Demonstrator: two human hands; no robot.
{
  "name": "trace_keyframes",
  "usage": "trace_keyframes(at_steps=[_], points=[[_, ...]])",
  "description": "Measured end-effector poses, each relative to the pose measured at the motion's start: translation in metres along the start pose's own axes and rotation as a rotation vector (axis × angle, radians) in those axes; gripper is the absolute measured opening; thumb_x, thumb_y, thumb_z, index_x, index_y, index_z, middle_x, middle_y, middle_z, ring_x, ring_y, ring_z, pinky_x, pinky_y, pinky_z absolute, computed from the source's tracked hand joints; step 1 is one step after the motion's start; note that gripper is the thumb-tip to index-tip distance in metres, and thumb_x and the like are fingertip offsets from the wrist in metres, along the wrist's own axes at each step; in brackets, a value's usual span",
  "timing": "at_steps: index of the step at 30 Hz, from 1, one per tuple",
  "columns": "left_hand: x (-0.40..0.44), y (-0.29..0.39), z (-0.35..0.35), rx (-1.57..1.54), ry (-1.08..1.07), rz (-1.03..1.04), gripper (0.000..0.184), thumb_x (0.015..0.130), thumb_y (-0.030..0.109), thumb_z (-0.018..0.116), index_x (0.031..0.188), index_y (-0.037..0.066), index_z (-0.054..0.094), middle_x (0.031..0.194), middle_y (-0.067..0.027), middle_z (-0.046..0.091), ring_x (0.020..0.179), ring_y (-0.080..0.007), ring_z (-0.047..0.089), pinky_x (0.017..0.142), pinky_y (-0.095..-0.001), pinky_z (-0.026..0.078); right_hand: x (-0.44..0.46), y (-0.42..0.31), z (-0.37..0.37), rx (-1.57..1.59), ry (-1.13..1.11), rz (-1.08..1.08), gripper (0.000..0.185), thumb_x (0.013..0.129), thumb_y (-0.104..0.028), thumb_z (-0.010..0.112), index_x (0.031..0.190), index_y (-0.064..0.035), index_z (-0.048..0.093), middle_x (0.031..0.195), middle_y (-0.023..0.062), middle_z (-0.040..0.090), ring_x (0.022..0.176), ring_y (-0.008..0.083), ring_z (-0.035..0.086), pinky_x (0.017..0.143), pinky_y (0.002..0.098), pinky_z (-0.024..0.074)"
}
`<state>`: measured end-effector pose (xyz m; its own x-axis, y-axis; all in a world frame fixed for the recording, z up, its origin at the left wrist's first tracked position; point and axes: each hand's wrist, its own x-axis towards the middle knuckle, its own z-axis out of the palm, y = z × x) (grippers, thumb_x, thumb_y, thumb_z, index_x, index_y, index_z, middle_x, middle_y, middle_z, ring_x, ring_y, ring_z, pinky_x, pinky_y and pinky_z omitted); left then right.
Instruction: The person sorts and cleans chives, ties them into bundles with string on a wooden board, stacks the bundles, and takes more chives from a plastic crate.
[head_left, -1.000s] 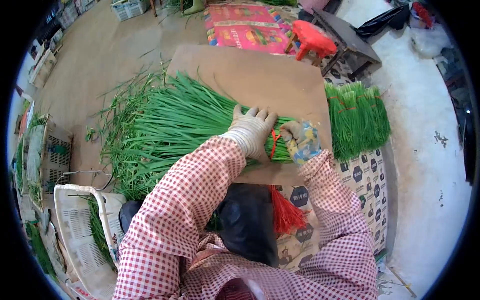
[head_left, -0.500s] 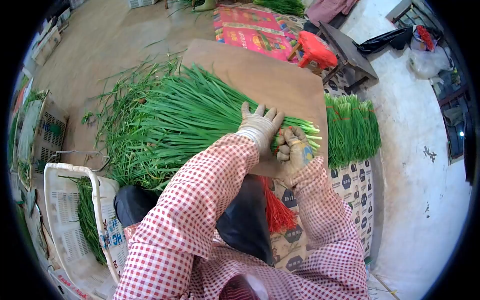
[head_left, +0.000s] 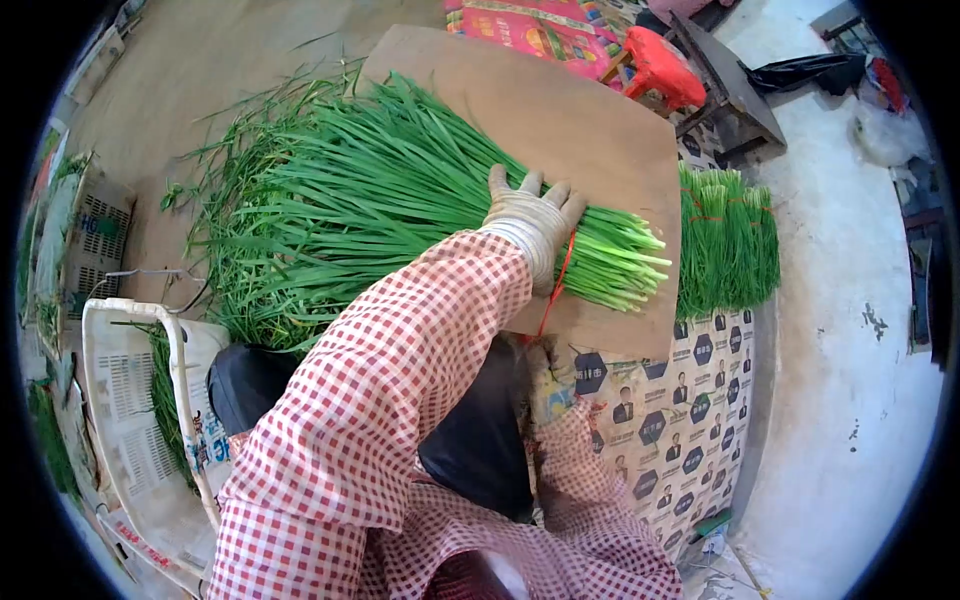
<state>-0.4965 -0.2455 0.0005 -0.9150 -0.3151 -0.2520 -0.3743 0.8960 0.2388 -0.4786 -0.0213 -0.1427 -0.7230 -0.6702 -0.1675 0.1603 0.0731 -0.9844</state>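
Note:
A large bunch of long green leafy stalks [head_left: 400, 190] lies on a brown board [head_left: 590, 110], its pale cut ends pointing right. My left hand [head_left: 535, 225], in a whitish glove, presses on the bunch near those ends, fingers spread. Just right of it a thin red tie [head_left: 563, 270] crosses the bunch and runs down over the board's near edge. Below that edge is my right hand [head_left: 548, 375], gloved and smeared by motion, at the lower end of the tie; its fingers cannot be made out.
Tied green bunches [head_left: 728, 240] stand right of the board. A white plastic basket [head_left: 125, 400] is at the lower left, a crate [head_left: 98, 235] farther left. Loose leaves [head_left: 240, 250] lie at the board's left. A red stool [head_left: 662, 70] and a dark bench [head_left: 725, 85] stand beyond.
My right hand has moved from the cut ends down past the board's near edge, and the red tie now stretches downward. My left hand stays on the bunch. The view has shifted.

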Motion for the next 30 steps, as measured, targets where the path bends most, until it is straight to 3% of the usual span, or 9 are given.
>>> trace_keyframes(at_steps=[3, 6, 16, 20, 22, 24, 27, 28, 30], points=[[0.002, -0.004, 0.0, -0.008, 0.038, 0.031, 0.116, 0.051, 0.044, 0.089, 0.147, 0.013, 0.031, 0.151, -0.0092, 0.036, 0.142, -0.0345, 0.03, 0.109, -0.069, 0.019, 0.009, -0.064, 0.002, -0.407, -0.141, -0.123, 0.032, 0.1, -0.019, 0.054, 0.127, -0.0022, 0.055, 0.105, 0.0054, 0.064, 0.092, 0.0134, 0.059, 0.08, 0.0268, 0.0487], [-0.002, -0.004, -0.01, 0.011, 0.036, 0.05, 0.116, 0.051, 0.044, 0.09, 0.146, 0.011, 0.031, 0.15, -0.0093, 0.037, 0.142, -0.0335, 0.03, 0.111, -0.0684, 0.017, 0.013, -0.138, 0.011, -0.548, -0.242, 0.149, 0.024, 0.101, -0.022, 0.053, 0.114, -0.0015, 0.056, 0.095, 0.0066, 0.063, 0.091, 0.0141, 0.063, 0.082, 0.0279, 0.0512], [-0.063, 0.001, -0.09, 0.344, 0.072, 0.182, 0.1, 0.054, 0.055, 0.085, 0.137, 0.015, 0.047, 0.136, -0.0092, 0.052, 0.137, -0.0309, 0.038, 0.112, -0.0679, 0.015, 0.117, -0.228, -0.016, 0.627, -0.256, -0.202, 0.019, 0.098, -0.019, 0.058, 0.085, -0.0054, 0.053, 0.077, 0.0075, 0.056, 0.092, 0.0309, 0.067, 0.087, 0.0468, 0.0562], [-0.026, -0.009, -0.026, 0.311, 0.02, 0.204, 0.109, 0.052, 0.05, 0.088, 0.145, 0.019, 0.038, 0.144, -0.0071, 0.044, 0.14, -0.0304, 0.033, 0.114, -0.0632, 0.017, 0.156, -0.148, -0.03, 0.606, -0.053, -0.092, 0.008, 0.092, -0.014, 0.064, 0.092, -0.0072, 0.059, 0.075, 0.0071, 0.054, 0.093, 0.0373, 0.064, 0.095, 0.0578, 0.052], [-0.021, -0.011, -0.016, 0.222, 0.07, 0.174, 0.111, 0.051, 0.047, 0.09, 0.145, 0.019, 0.037, 0.145, -0.0072, 0.043, 0.141, -0.0311, 0.031, 0.115, -0.0614, 0.017, 0.163, -0.147, -0.032, 0.735, 0.03, 0.189, 0.008, 0.094, -0.011, 0.06, 0.1, -0.0069, 0.056, 0.081, 0.0081, 0.057, 0.084, 0.0292, 0.062, 0.088, 0.0542, 0.0553], [-0.015, -0.014, -0.008, 0.205, 0.065, 0.177, 0.112, 0.051, 0.043, 0.091, 0.145, 0.019, 0.036, 0.147, -0.008, 0.041, 0.142, -0.0319, 0.03, 0.115, -0.0608, 0.017, 0.176, -0.154, -0.045, 0.592, -0.131, 0.143, 0.023, 0.092, -0.012, 0.063, 0.113, -0.005, 0.055, 0.09, 0.0094, 0.06, 0.086, 0.0277, 0.063, 0.087, 0.0494, 0.0558], [-0.022, -0.015, -0.014, 0.279, 0.114, 0.209, 0.106, 0.053, 0.042, 0.088, 0.144, 0.018, 0.038, 0.147, -0.0098, 0.041, 0.142, -0.0312, 0.03, 0.115, -0.0616, 0.018, 0.195, -0.202, -0.048, -0.466, -0.408, -0.009, 0.06, 0.08, -0.037, 0.078, 0.123, -0.0025, 0.056, 0.117, 0.0179, 0.062, 0.113, 0.0339, 0.06, 0.097, 0.0423, 0.0496], [-0.029, -0.015, -0.008, 0.276, 0.112, 0.209, 0.106, 0.053, 0.042, 0.088, 0.144, 0.018, 0.038, 0.147, -0.0098, 0.041, 0.142, -0.0312, 0.03, 0.115, -0.0616, 0.018, 0.193, -0.204, -0.042, -0.466, -0.409, -0.005, 0.06, 0.08, -0.037, 0.078, 0.123, -0.0025, 0.056, 0.117, 0.0179, 0.062, 0.113, 0.0339, 0.06, 0.097, 0.0423, 0.0496], [-0.047, -0.012, 0.012, 0.125, 0.566, 0.241, 0.093, 0.056, 0.039, 0.086, 0.137, 0.016, 0.046, 0.143, -0.0097, 0.045, 0.139, -0.0324, 0.035, 0.111, -0.0641, 0.02, 0.19, -0.2, -0.029, -1.375, -0.566, -0.116, 0.086, 0.074, -0.045, 0.08, 0.138, 0.0015, 0.045, 0.124, 0.0197, 0.061, 0.12, 0.0275, 0.057, 0.104, 0.0365, 0.0438]])
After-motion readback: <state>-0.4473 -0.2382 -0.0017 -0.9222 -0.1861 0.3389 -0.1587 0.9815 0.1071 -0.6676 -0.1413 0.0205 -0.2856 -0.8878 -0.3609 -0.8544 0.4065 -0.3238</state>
